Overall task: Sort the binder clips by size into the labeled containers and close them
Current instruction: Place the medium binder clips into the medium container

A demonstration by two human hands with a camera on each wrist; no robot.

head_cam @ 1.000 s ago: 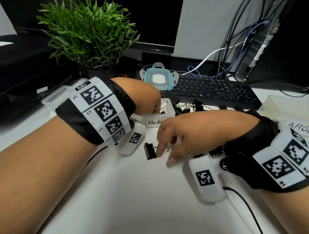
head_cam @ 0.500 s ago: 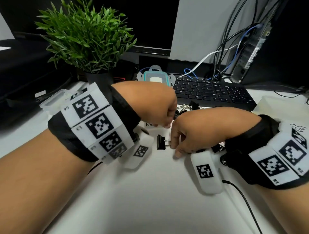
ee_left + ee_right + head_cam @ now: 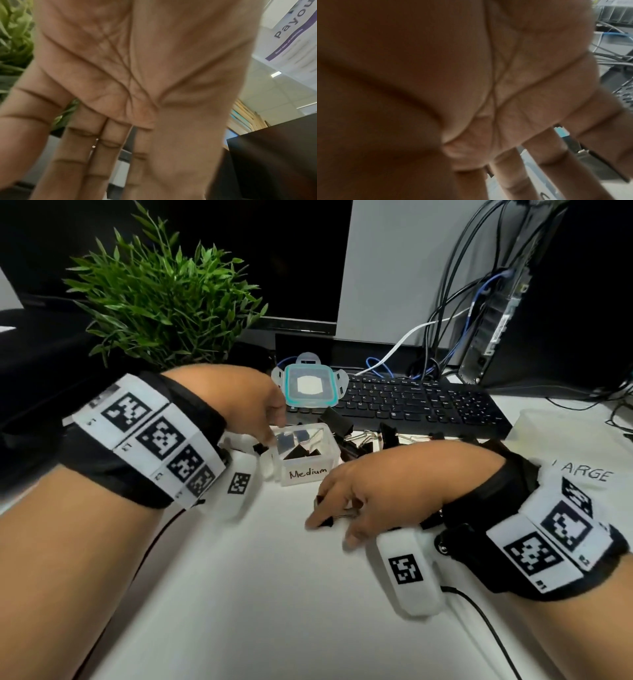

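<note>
The white desk (image 3: 239, 594) lies bare from the middle down to six o'clock in the head view, the widest free stretch, bounded by the two forearms at eight and four o'clock. At three o'clock a clear container marked LARGE (image 3: 561, 440) stands with its lid off; its contents cannot be made out. At centre, toward twelve o'clock, a small clear container marked Medium (image 3: 305, 470) stands open with several black binder clips inside. Just behind it at twelve o'clock lies a teal-rimmed lid (image 3: 310, 386), resting against the front edge of the black keyboard (image 3: 428, 409). A loose heap of black binder clips (image 3: 363, 440) with silver wire handles sits between the Medium container and the keyboard, at about one o'clock. The left hand (image 3: 239, 402) hangs over the Medium container's left rim, fingers loosely extended and holding nothing. The right hand (image 3: 383, 491), just below that container at five o'clock, pinches a small black binder clip (image 3: 323, 513) by its wire handle between fingers and thumb, low over the desk.
</note>
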